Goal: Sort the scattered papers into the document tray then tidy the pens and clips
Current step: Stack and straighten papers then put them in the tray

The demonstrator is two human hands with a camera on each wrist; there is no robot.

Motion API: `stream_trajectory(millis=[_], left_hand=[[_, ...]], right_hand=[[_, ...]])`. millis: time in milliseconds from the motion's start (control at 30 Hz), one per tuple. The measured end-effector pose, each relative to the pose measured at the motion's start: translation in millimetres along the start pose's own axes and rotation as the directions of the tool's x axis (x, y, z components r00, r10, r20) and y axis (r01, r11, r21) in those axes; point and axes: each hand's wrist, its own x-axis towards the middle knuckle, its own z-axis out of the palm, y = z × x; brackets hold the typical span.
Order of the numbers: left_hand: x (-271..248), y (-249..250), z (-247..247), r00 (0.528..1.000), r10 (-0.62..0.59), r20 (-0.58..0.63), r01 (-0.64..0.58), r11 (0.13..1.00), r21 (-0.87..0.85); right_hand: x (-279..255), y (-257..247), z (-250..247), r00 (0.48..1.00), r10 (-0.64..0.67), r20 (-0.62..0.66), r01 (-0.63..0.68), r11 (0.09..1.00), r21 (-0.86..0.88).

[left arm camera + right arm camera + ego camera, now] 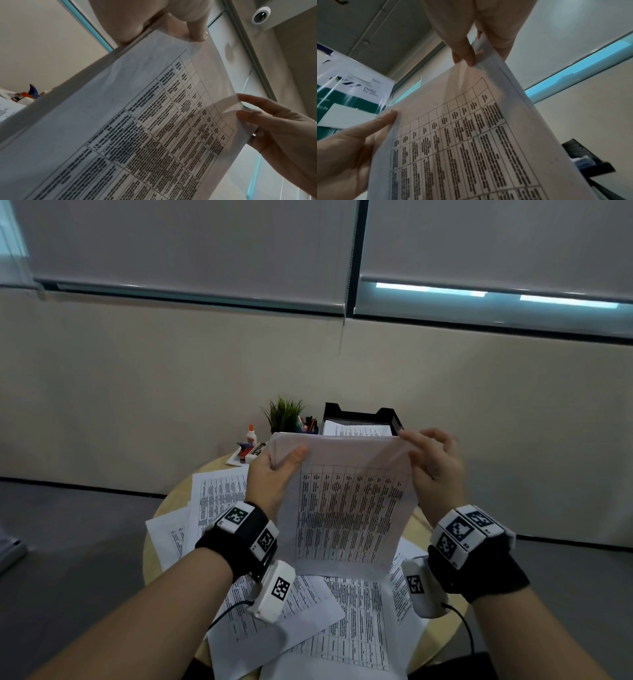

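A small stack of papers (342, 508) is held upright between the two hands above the round table (178, 498), the left hand (274, 477) pinching its upper left corner, the right hand (435, 463) pinching the upper right edge. The document tray (363, 416) sits just beyond the right hand's fingertips, one sheet already in it. Judgement: the edges are best squared while both pinches are kept, then the stack lowered flat into the tray without being curled; loose sheets (308, 611) below both wrists remain to be gathered.
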Motion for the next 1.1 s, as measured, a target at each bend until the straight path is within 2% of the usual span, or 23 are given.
stream_trajectory(millis=[67, 100, 167, 200, 267, 333, 400, 500, 733, 867, 933, 1000, 1100], left_hand=[[1, -1, -2, 1.0, -0.008, 0.013, 0.008, 1.0, 0.01], [3, -2, -3, 1.0, -0.016, 0.014, 0.016, 1.0, 0.013], [4, -2, -5, 1.0, -0.029, 0.005, 0.029, 1.0, 0.006], [5, -3, -6, 0.999, -0.034, 0.001, 0.034, 0.999, 0.001], [7, -7, -9, 0.997, -0.071, 0.001, 0.071, 0.997, 0.005], [8, -17, -13, 0.983, -0.181, 0.015, 0.181, 0.983, 0.003], [3, -28, -17, 0.949, -0.31, 0.06, 0.309, 0.951, 0.018], [-3, -37, -17, 0.938, -0.34, 0.072, 0.342, 0.939, -0.02], [5, -20, -5, 0.979, -0.206, -0.008, 0.204, 0.974, -0.099], [-11, -7, -2, 0.996, -0.09, 0.004, 0.09, 0.996, 0.008], [-18, -14, -5, 0.999, -0.049, 0.0, 0.049, 0.997, 0.068], [-21, -18, -8, 0.999, -0.042, -0.004, 0.042, 0.998, 0.048], [-22, -19, -10, 0.998, -0.07, -0.002, 0.07, 0.997, 0.037]], right_hand=[[-6, 6, 1, 0.992, 0.127, 0.027, -0.129, 0.988, 0.088], [-8, 9, 3, 0.969, 0.234, 0.077, -0.245, 0.948, 0.203], [-14, 18, 6, 0.871, 0.44, 0.217, -0.491, 0.772, 0.403], [-18, 24, 9, 0.82, 0.496, 0.286, -0.572, 0.697, 0.432], [-30, 32, 17, 0.741, 0.546, 0.392, -0.671, 0.633, 0.386], [-43, 39, 25, 0.666, 0.582, 0.466, -0.738, 0.606, 0.299], [-53, 42, 33, 0.637, 0.589, 0.497, -0.758, 0.595, 0.266], [-55, 35, 42, 0.675, 0.558, 0.483, -0.735, 0.572, 0.365], [-35, 14, 46, 0.715, 0.574, 0.399, -0.693, 0.507, 0.513], [-40, 12, 41, 0.759, 0.576, 0.302, -0.647, 0.617, 0.449], [-43, 12, 38, 0.803, 0.538, 0.257, -0.591, 0.665, 0.456], [-41, 10, 36, 0.843, 0.496, 0.21, -0.534, 0.719, 0.445], [-33, 5, 30, 0.916, 0.374, 0.148, -0.402, 0.85, 0.341]])
